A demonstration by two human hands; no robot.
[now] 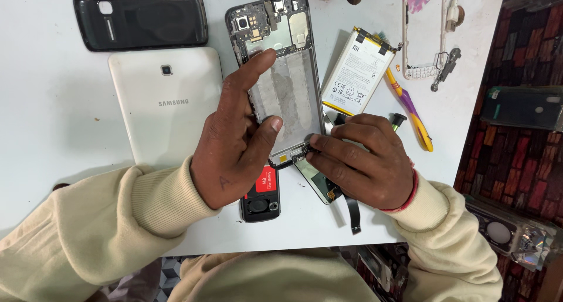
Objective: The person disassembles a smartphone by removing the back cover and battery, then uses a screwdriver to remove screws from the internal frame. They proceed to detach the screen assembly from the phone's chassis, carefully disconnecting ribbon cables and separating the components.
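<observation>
While the left hand (234, 137) grips an opened phone (281, 73) from its left edge, thumb pressed on the pale, smeary inner plate and index finger stretched up along the frame, the right hand (363, 161) works at the phone's bottom end. Phone is a thin dark rectangular frame w/ back off: small metal shields and a camera module crowd the top, and the empty bay below looks dull grey w/ glue residue. Left fingers are clamped on the frame. Right fingertips are bunched together, pinching at the bottom edge near a small connector (whatever they hold is too small to tell). Just under the right fingers lies a slim dark part (319, 184), and a flat black ribbon cable (352, 211) trails out below the hand.

Right of the left index fingertip, a white rectangular battery (355, 70) w/ yellow edging lies flat. Beyond the right knuckles sits a yellow-purple plastic pry tool (413, 114), and farther up a white phone frame (425, 32). Left of the left hand: a smooth white tablet (164, 102) face down, w/ a glossy black back cover (141, 20) above it. Below the left thumb, a small black phone (260, 199) w/ a red sticker. All rest on a matte white table (47, 102).
</observation>
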